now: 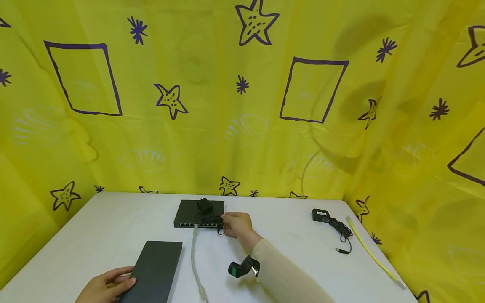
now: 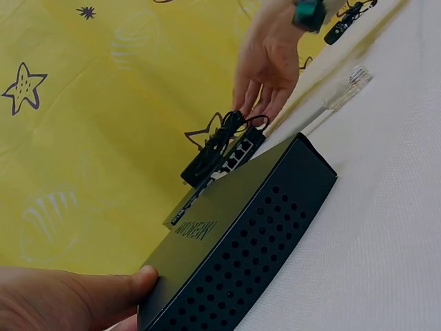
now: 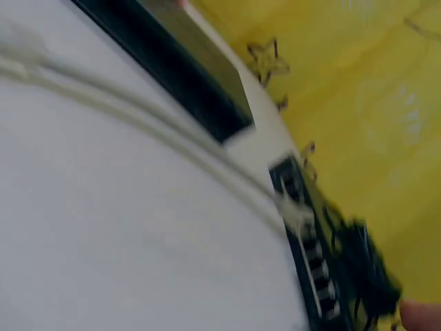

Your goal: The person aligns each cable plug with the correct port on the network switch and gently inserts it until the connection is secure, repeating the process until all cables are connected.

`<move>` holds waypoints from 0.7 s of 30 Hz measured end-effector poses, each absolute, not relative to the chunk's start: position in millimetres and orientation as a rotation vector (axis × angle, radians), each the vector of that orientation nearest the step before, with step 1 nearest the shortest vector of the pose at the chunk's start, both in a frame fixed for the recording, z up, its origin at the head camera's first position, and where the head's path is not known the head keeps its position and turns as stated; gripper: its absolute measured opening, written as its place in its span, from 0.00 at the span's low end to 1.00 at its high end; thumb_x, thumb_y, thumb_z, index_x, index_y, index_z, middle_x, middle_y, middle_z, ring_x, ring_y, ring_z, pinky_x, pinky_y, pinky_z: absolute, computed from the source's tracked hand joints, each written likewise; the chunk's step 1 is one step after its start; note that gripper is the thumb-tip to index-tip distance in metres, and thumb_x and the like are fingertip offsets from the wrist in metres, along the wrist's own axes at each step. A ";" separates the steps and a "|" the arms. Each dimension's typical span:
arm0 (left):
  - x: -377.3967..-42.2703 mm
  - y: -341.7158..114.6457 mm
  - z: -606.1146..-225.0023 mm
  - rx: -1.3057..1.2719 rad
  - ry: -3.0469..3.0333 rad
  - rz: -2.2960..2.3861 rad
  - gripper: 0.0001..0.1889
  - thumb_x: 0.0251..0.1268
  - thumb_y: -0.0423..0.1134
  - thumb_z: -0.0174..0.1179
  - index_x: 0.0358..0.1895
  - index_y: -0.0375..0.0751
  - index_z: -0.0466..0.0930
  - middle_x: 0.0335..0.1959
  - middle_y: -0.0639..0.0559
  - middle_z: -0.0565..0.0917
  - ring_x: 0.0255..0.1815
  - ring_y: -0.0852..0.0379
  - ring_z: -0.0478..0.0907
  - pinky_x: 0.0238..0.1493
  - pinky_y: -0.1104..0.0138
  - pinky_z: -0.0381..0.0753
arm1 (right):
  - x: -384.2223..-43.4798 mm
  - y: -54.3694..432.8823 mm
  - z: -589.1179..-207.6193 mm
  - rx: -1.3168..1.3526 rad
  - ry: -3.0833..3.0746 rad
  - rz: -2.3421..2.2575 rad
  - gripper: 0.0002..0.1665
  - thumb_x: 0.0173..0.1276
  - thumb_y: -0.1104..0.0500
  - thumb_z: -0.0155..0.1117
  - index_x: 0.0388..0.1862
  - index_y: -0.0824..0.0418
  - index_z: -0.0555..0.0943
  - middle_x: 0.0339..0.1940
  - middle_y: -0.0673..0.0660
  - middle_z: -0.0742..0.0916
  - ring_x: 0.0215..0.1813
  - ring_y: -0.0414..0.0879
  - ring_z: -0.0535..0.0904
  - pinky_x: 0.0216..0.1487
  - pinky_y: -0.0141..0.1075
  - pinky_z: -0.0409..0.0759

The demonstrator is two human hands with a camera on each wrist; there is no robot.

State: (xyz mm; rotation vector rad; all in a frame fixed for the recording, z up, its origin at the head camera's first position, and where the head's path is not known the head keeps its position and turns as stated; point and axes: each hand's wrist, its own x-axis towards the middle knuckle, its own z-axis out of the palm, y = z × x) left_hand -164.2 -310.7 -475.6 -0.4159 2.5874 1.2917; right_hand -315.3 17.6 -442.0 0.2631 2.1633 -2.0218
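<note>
My left hand (image 1: 107, 287) grips a flat black network switch box (image 1: 154, 267) by its left edge, thumb on the top face. Its side is full of round holes in the left wrist view, and lettering marks the top. Farther back sits a black network switch (image 1: 185, 207) with a row of ports. A power adapter (image 1: 204, 205) and its bundled cord lie on top of it. A white network cable (image 1: 194, 252) runs from a port toward the front. My right hand (image 1: 238, 225) is at that switch's right end, its extended fingers (image 2: 258, 103) right by the cord.
On the white table (image 1: 288, 235), a second power adapter (image 1: 321, 215) with coiled cord lies at the right. A yellow network cable (image 1: 373, 252) stretches along the right edge. A yellow patterned curtain (image 1: 212, 139) stands behind the table. A dark camera mount (image 1: 244, 267) sits at my right wrist.
</note>
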 end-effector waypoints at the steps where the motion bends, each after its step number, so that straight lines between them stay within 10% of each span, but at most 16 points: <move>1: -164.5 -311.6 -476.5 -0.422 2.588 1.287 0.42 0.54 0.59 0.70 0.63 0.28 0.73 0.40 0.45 0.86 0.37 0.53 0.83 0.38 0.57 0.85 | -309.3 17.5 -441.4 0.248 2.179 -2.043 0.21 0.67 0.59 0.67 0.55 0.71 0.81 0.44 0.62 0.87 0.37 0.43 0.80 0.37 0.35 0.85; 21: -167.0 -315.6 -479.8 -0.373 2.595 1.251 0.39 0.59 0.58 0.66 0.63 0.28 0.73 0.42 0.44 0.87 0.40 0.51 0.84 0.39 0.58 0.84 | -208.8 -25.1 -441.4 -0.070 1.883 -2.111 0.21 0.65 0.66 0.67 0.53 0.78 0.78 0.39 0.62 0.89 0.35 0.48 0.88 0.39 0.39 0.87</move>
